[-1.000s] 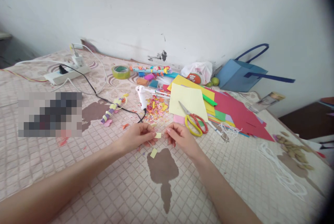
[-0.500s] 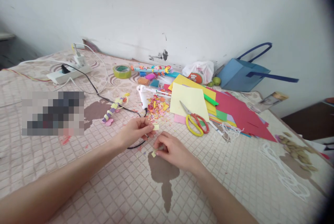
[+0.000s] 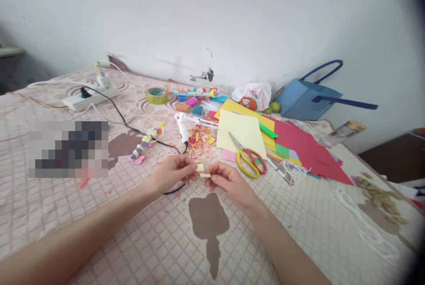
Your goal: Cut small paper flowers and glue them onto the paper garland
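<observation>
I have the left hand (image 3: 177, 170) over the middle of the bench (image 3: 159, 245), its grip pinched on a pale yellow slip (image 3: 199, 167) between thumb and fingertips. Just to the right, I have the right hand (image 3: 229, 181) with its grip likewise closed on a second slip (image 3: 205, 175), held slightly nearer than the first. The two pieces sit edge by edge in the gap between the hands; on my feed I cannot tell whether they touch. Both are above a brown patch (image 3: 209, 216) on the bench's checked cover, toward its far end.

Beyond the hands I see a white glue gun (image 3: 182, 128) with a black cord (image 3: 169, 144), and beside it on the right a heap of coloured paper scraps (image 3: 201, 140). To the right of those, scissors (image 3: 248, 161) with one yellow and one red handle lie with their blades over a pale yellow sheet (image 3: 237, 128), which rests on a spread of coloured paper. Left of the glue gun I make out a purple stick (image 3: 137, 151) trimmed with yellow, and farther off a roll of tape (image 3: 156, 95). A blue bag (image 3: 299, 99) stands at the far right.
</observation>
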`<state>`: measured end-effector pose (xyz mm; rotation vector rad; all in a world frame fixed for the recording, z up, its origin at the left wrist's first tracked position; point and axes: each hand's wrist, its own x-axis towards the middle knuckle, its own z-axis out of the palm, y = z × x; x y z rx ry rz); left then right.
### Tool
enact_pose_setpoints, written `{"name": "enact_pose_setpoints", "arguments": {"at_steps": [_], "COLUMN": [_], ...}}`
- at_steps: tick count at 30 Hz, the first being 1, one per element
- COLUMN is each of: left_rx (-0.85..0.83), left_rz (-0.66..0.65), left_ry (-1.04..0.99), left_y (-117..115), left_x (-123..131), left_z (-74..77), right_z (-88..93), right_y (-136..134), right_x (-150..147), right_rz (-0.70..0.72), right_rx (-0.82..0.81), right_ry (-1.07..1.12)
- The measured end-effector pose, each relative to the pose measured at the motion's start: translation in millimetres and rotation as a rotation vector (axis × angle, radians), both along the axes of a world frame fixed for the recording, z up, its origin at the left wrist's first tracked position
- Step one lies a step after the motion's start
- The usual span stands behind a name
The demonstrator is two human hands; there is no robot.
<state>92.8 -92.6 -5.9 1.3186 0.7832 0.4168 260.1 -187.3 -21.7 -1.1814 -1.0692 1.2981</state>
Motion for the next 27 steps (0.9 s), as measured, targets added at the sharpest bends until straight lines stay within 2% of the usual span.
{"name": "enact_pose_setpoints", "arguments": {"at_steps": [6,11,15,19,27], "left_rx": [-0.028,-0.036,-0.013,0.009,-0.049], "left_rz": [0.023,0.025,0.019,-0.004,-0.053], "left_ry": [-0.032,-0.017,-0.020,-0.005,-0.052], "left_y": [0.0,-1.6,-3.0,-5.1,-7.4], "left_x": [0.5,1.0,1.4,2.4,2.1], "left_z": [-1.3,-0.7,-0.8,-5.2,-15.5], "right_z": [-4.0,-5.7,-6.5,-6.9,-5.8], "right_y": [2.1,1.1,1.3,2.2,2.3], "right_x": [-1.6,-3.6,-9.5,-16.0,-20.4], "right_rz": [-0.072,-0.162,-0.217,-0.259,-0.295], "right_rx": [0.056,0.019,0.010,0.024,0.020], "right_ry": [0.042,0.012,0.089,0.136,0.063]}}
